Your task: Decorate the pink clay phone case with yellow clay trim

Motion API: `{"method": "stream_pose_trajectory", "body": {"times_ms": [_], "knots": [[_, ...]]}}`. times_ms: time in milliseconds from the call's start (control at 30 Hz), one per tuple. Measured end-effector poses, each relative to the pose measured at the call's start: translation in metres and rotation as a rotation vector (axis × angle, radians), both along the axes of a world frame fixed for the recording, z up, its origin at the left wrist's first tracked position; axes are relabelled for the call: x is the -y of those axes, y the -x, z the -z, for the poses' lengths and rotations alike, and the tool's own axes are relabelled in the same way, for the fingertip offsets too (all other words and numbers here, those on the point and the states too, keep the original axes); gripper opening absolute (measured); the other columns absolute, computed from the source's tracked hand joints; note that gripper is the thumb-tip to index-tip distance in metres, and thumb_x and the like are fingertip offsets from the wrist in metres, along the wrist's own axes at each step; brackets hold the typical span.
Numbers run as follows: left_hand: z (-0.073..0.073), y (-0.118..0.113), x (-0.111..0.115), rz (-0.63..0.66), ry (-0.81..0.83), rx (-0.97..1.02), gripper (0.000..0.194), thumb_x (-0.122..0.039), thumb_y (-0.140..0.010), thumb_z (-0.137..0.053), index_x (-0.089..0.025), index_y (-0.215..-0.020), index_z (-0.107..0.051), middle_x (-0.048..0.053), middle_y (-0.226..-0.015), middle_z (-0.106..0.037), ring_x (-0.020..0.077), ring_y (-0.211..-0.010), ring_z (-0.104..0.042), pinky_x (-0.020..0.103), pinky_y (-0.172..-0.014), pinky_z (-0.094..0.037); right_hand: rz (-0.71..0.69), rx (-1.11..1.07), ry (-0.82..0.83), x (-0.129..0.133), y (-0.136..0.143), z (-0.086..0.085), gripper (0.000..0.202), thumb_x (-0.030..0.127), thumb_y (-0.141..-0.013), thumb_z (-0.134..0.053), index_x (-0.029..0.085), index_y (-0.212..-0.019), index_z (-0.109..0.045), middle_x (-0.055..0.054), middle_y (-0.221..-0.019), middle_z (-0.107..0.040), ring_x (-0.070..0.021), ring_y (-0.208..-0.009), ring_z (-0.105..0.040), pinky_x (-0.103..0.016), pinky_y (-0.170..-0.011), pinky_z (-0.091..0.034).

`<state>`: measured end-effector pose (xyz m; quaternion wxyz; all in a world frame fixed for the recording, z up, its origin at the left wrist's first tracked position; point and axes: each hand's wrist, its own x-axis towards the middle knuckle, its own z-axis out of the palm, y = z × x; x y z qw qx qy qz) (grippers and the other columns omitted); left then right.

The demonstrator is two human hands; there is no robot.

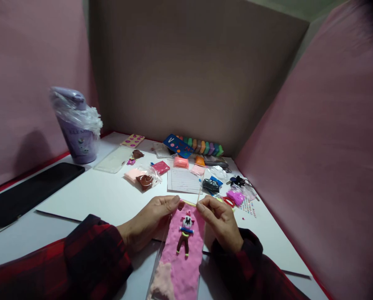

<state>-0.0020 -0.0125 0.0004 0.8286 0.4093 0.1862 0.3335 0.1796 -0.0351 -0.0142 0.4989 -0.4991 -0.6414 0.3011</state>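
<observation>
Pink panels (317, 137) stand to left and right, with a grey-brown wall (199, 71) behind. Tabletop (5, 256) is pale; a white board (111, 200) lies on it and carries most of the materials. Far left: a black flat device (33, 191) lies near a purple bottle (80, 143) whose top is wrapped in clear plastic.

Pink clay-covered case (189, 271) is at front centre, held between the two hands, its long side running toward the wearer. A beige patch covers its near left part. Left hand (147, 221) grips the far left edge, thumb uppermost. Right hand (220, 221) pinches at the far right corner, thumb and fingers together; cannot tell whether edge or trim lies between the fingertips.

Beyond the hands: a clear case (113, 160) lies flat at left; lined paper (183, 182) lies at centre; a blue decorated case (177, 145) leans in front of a row of coloured blocks (207, 148). Around the paper are a brown packet (145, 182), crimson packet (160, 167), black packet (210, 186) and magenta packet (235, 197). Keys (238, 181) lie at right, a red loop handle (228, 201) just beside the magenta packet.

Smallest: a clay figure (184, 239), white head, blue top, brown legs, sits on the pink surface; a thin yellow strip (188, 203) lines the far edge.
</observation>
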Motion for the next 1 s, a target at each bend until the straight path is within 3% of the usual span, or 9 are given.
{"method": "stream_pose_trajectory", "body": {"times_ms": [167,333,467,600,800,1000], "knots": [[-0.0016,-0.0007,0.0003,0.01,0.001,-0.004,0.031,-0.035,-0.085,-0.054,-0.007,-0.091,-0.068,0.016,-0.088,-0.069,0.021,-0.076,-0.065,0.031,-0.075,-0.047,-0.04,-0.121,0.041,-0.002,0.0017,0.0026,0.035,0.044,-0.082,-0.055,0.018,-0.059,-0.048,0.003,-0.056,-0.038,-0.0108,-0.054,-0.034,-0.024,-0.05,-0.029],[-0.0006,0.0005,-0.0015,0.042,-0.004,-0.025,0.032,-0.037,-0.083,-0.059,-0.008,-0.091,-0.069,0.013,-0.079,-0.07,0.0174,-0.067,-0.064,0.025,-0.065,-0.046,-0.054,-0.233,0.15,-0.0031,0.0024,0.0026,0.033,0.042,-0.076,-0.062,0.017,-0.06,-0.049,0.003,-0.055,-0.042,-0.0104,-0.053,-0.035,-0.023,-0.048,-0.03],[-0.0002,0.0006,-0.0021,0.045,-0.001,-0.02,0.035,-0.038,-0.082,-0.059,-0.008,-0.096,-0.068,0.015,-0.083,-0.07,0.0189,-0.07,-0.065,0.027,-0.068,-0.048,-0.082,-0.303,0.179,-0.0035,0.0021,0.0017,0.034,0.043,-0.073,-0.064,0.017,-0.058,-0.048,0.003,-0.054,-0.041,-0.0105,-0.052,-0.036,-0.023,-0.049,-0.031],[-0.0018,-0.0002,-0.0011,0.037,0.007,-0.027,0.034,-0.037,-0.083,-0.058,-0.008,-0.096,-0.068,0.015,-0.083,-0.07,0.0196,-0.072,-0.065,0.027,-0.068,-0.049,-0.104,-0.312,0.159,-0.0031,0.0028,0.0009,0.036,0.044,-0.076,-0.062,0.017,-0.057,-0.048,0.003,-0.055,-0.04,-0.0104,-0.053,-0.036,-0.023,-0.05,-0.031],[-0.0031,-0.0001,-0.0005,0.03,0.009,-0.041,0.031,-0.037,-0.082,-0.06,-0.008,-0.086,-0.069,0.01,-0.071,-0.068,0.014,-0.059,-0.061,0.022,-0.06,-0.047,-0.069,-0.293,0.209,-0.0028,0.0044,0.0032,0.033,0.043,-0.071,-0.067,0.016,-0.059,-0.052,0.003,-0.054,-0.044,-0.01,-0.052,-0.037,-0.023,-0.05,-0.03],[-0.0029,-0.0005,-0.0008,0.035,0.006,0.014,0.036,-0.037,-0.083,-0.057,-0.007,-0.101,-0.066,0.017,-0.088,-0.069,0.0229,-0.078,-0.065,0.035,-0.079,-0.047,-0.087,-0.289,0.19,-0.003,-0.0003,0.0019,0.036,0.049,-0.079,-0.056,0.016,-0.065,-0.056,0.0,-0.061,-0.049,-0.0138,-0.058,-0.045,-0.025,-0.052,-0.035]]}}
